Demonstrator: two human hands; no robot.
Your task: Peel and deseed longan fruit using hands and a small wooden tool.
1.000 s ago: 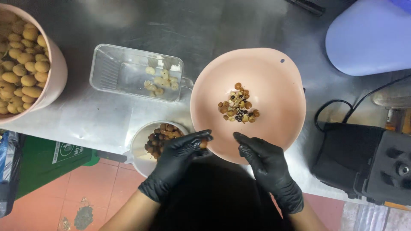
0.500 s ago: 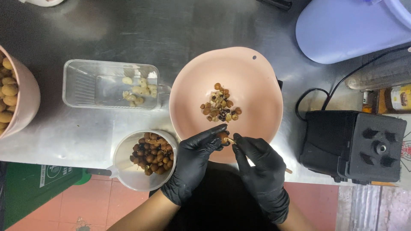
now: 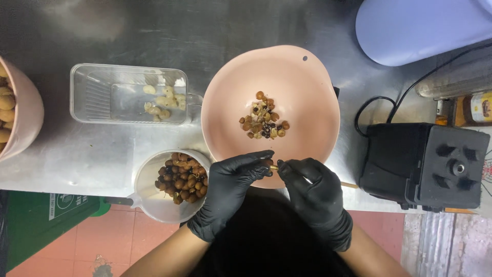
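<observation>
Small brown fruit (image 3: 267,163), thin wooden stick (image 3: 349,184), over pink bowl's (image 3: 225,102) near rim

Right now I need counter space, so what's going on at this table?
A person in black gloves works over the near rim of a pink bowl. The left hand pinches a small brown fruit while the right hand pokes a thin wooden stick into it. Shells and dark seeds lie in the bowl's middle. A white cup of brown fruit stands left of the hands, and a clear tray holds pale peeled flesh.
</observation>
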